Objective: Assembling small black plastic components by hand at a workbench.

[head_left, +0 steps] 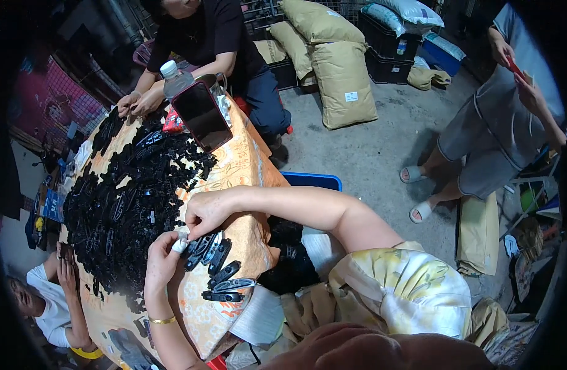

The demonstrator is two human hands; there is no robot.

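My left hand (pixel 163 260), with white wrapping on its thumb, and my right hand (pixel 211 211) meet at the near edge of a large heap. Both are closed with their fingertips together; what they pinch is too small and covered to make out. The heap (pixel 120 209) is made of many small black oblong pieces. Just below my right hand, on the tablecloth (pixel 243 169), lies a short row of slim black pieces with grey, shiny faces (pixel 223 271), set apart from the heap.
A phone (pixel 201 117) leans against a clear bottle (pixel 175 80) at the table's far end. One person (pixel 203 43) sits there with hands at the heap; another (pixel 46 299) sits at the left. A third (pixel 499 117) stands right. Tan sacks (pixel 342 83) and a blue bin (pixel 312 180) are on the floor.
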